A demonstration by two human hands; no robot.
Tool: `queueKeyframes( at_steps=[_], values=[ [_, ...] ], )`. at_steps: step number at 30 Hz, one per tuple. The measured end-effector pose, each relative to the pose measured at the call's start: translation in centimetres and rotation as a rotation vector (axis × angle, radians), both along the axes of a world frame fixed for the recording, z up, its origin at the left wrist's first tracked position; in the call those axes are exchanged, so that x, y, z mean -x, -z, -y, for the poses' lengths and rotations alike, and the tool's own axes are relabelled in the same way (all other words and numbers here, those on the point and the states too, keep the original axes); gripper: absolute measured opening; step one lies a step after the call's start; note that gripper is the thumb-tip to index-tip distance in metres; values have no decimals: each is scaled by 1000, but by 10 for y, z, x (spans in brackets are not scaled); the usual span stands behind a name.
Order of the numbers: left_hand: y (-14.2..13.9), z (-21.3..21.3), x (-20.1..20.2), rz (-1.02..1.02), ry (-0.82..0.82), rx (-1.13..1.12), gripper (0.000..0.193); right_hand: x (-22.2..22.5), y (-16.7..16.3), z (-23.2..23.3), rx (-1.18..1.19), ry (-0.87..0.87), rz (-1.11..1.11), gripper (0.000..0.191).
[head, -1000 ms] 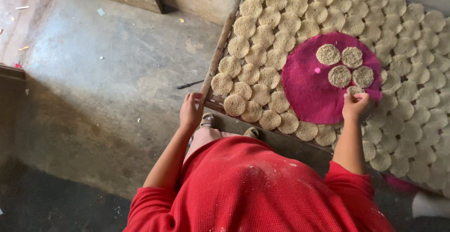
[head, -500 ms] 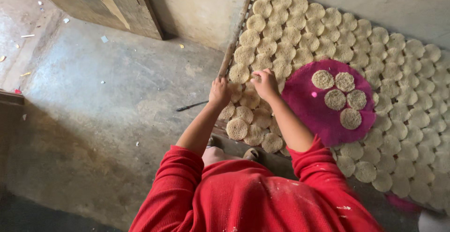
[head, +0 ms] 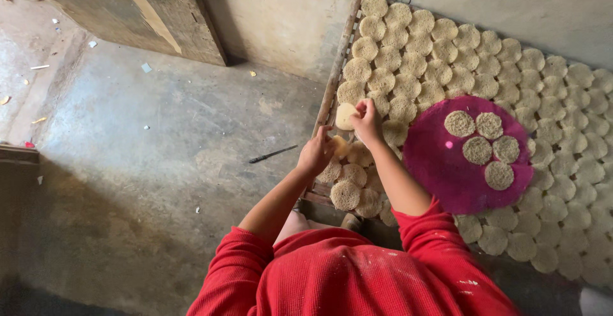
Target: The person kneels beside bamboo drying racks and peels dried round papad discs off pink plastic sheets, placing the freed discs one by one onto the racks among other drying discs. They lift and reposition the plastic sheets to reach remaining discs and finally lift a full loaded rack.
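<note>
Grey concrete floor (head: 147, 156) fills the left part of the view, with small scraps of litter on it, and a plastered wall (head: 511, 3) runs along the top. Against this wall lies a long wooden rack (head: 336, 76), covered with many pale round discs (head: 440, 48) set close together in rows.

All places below are told from the rack. At its near left edge both hands of the person work close together. The right hand (head: 367, 119) is closed around one pale disc (head: 345, 116); the fingers pinch it at its right side, and the disc stands lifted over the edge rail of the rack. The left hand (head: 317, 153) is just below, curled around a second disc (head: 339, 145), of which only a small part shows between the fingers. Both hands are near each other, but I cannot tell if they touch.

On the middle of the rack lies a round magenta mat (head: 440, 169), resting on top of the discs, and five discs (head: 477, 150) sit on its upper right part. A thin dark tool (head: 273, 154) lies on the floor, just left of the rack. Red sleeves (head: 332, 278) of the person fill the bottom of the view.
</note>
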State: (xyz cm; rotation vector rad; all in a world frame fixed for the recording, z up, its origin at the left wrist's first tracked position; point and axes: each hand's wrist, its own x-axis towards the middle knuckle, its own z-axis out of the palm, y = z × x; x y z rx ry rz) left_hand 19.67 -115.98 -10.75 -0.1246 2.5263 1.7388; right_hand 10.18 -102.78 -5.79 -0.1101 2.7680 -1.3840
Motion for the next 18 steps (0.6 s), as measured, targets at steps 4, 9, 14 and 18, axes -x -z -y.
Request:
queueKeyframes(
  at_steps=[4,9,14,18],
  values=[
    [12,1,1,-109,8,-79,33,7,-1,-3,222,25,-42,26],
    [12,4,5,-97,60,-241,28,7,1,5,163,-42,40,27],
    [3,8,13,-107,69,-294,31,-1,-1,14,-349,-40,-166,29],
    [1,12,31,-70,119,-450,36,-6,-3,7,-303,-56,-318,41]
  ],
)
